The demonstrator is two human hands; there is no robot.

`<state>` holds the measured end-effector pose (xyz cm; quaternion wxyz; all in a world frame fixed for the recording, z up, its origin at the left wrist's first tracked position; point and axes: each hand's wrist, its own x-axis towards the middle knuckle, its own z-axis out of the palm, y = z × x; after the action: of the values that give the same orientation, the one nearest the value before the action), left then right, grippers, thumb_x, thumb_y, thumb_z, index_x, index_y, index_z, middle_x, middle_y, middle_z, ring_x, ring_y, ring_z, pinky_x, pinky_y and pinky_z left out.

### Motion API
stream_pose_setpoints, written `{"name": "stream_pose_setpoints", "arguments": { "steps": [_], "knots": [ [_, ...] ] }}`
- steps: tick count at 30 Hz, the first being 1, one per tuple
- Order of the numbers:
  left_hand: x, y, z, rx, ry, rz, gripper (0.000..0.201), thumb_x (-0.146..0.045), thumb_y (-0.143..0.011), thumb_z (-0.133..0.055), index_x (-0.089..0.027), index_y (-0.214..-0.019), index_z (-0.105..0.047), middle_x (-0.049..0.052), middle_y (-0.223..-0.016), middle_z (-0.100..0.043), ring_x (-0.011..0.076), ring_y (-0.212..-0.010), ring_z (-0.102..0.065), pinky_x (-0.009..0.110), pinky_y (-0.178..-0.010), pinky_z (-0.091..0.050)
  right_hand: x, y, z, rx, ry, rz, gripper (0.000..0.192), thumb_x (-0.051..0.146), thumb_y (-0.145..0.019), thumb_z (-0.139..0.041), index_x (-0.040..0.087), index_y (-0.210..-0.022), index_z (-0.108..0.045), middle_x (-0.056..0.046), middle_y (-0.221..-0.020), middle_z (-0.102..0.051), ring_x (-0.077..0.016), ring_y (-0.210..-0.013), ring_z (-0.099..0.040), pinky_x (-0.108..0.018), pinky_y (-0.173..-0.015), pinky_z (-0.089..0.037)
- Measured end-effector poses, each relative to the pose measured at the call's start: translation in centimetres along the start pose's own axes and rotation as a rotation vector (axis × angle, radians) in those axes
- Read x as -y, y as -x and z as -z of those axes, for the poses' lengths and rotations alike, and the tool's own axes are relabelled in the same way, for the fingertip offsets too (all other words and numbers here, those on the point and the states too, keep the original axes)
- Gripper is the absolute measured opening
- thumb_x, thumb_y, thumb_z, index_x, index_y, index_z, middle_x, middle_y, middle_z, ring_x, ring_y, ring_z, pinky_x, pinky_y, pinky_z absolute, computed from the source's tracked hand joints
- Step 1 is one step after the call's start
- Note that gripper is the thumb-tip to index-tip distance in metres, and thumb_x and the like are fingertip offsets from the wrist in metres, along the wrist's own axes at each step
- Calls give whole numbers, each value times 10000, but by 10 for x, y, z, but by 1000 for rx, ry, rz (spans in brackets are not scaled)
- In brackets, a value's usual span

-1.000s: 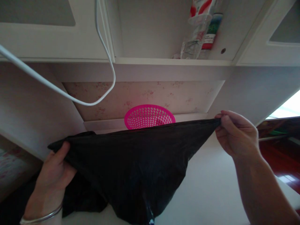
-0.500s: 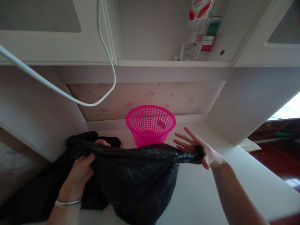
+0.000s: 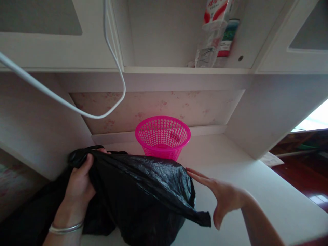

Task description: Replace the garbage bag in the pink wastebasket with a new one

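A black plastic bag (image 3: 151, 191) hangs spread across the lower middle of the head view. My left hand (image 3: 81, 179), with a silver bangle on the wrist, is closed around the bag's gathered upper left part. At the bag's right side, my right hand (image 3: 222, 196) has its thumb and fingers spread apart. Its fingertips touch or almost touch the bag's upper right edge, and a loose corner of the bag points toward its thumb. Behind the bag stands a pink perforated plastic basket (image 3: 164, 136), upright, its lower part hidden by the bag.
A white desk surface (image 3: 230, 157) lies under the hands, with white side panels (image 3: 271, 102) around it. A white cable (image 3: 77, 109) loops down at the upper left. Bottles and a clear container (image 3: 208, 48) stand on the shelf above.
My right hand has let go of the bag's right corner and moved lower. That corner has dropped. My left hand still grips the bag, slightly further left.
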<state>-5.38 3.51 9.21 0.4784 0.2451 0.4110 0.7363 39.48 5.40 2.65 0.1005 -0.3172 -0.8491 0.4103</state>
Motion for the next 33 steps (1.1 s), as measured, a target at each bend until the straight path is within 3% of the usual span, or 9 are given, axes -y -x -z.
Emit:
{"name": "stream_pose_setpoints", "arguments": {
  "steps": [3,7,12,18,22,25,28,30,33],
  "knots": [
    [-4,-2,0,-91,1,-5,512,-393,-433,-986,-142,-824,-773,21,-763,-790,168,-616,-726,221,-587,-625,14,-3,-30,5,60,-58,1527,521,-396,-972,289,-1605,-70,-186,-1672,-87,-417,-1514,-159,-572,-1202,-216],
    [-11,-3,-4,-141,-3,-40,535,-421,-375,-992,-151,-773,-757,8,-718,-781,192,-646,-738,253,-645,-638,18,-9,-78,-197,286,-118,1347,490,-568,-929,353,-1599,-74,-152,-1675,20,-441,-1511,-26,-686,-1177,-171],
    [-12,-6,-15,-130,-13,-129,473,-436,-444,-970,-158,-756,-749,3,-690,-769,265,-833,-763,355,-834,-638,5,-17,-119,-314,499,69,1389,448,-503,-957,314,-1614,-133,-182,-1670,-44,-472,-1509,-58,-739,-1159,-118],
    [-14,-7,-19,-23,-3,-100,510,-467,-583,-915,-147,-949,-761,48,-814,-794,256,-844,-758,335,-792,-644,0,-23,-129,-579,655,255,724,30,-811,-588,346,-1459,-514,-82,-1574,-438,-324,-1463,-387,-622,-1191,-285],
    [-15,2,-27,32,108,47,441,-534,-862,-650,-152,-1068,-733,123,-1028,-786,287,-920,-752,396,-745,-658,12,-24,-123,-758,234,229,450,130,-938,-479,328,-1317,-617,-66,-1398,-637,-269,-1317,-584,-468,-1070,-528],
    [-12,10,-33,107,275,32,378,-429,-1013,-415,-181,-900,-677,37,-759,-736,218,-740,-736,506,-835,-637,23,-27,-109,-977,-182,123,356,278,-1006,-446,320,-1306,-633,-81,-1281,-708,-264,-1207,-664,-435,-1037,-553],
    [-5,15,-37,405,309,69,309,-376,-1026,-440,-197,-828,-595,-72,-515,-490,92,-403,-499,327,-639,-644,33,-34,-84,-1158,-610,101,278,412,-1000,-490,322,-1101,-732,-46,-1138,-767,-274,-1141,-697,-454,-1026,-558],
    [4,17,-42,530,293,156,241,-396,-976,-562,-200,-840,-595,-85,-532,-420,60,-350,-355,159,-376,-457,41,-39,-65,-1156,-883,151,297,498,-983,-501,335,-1001,-749,-9,-985,-799,-267,-1028,-742,-465,-974,-591],
    [22,21,-52,571,244,268,191,-314,-835,-758,-186,-939,-661,-68,-634,-438,40,-421,-362,117,-346,-319,55,-43,-46,-884,-1164,187,496,653,-963,-413,305,-972,-767,-30,-978,-805,-284,-1007,-752,-505,-989,-576]
  ]
}}
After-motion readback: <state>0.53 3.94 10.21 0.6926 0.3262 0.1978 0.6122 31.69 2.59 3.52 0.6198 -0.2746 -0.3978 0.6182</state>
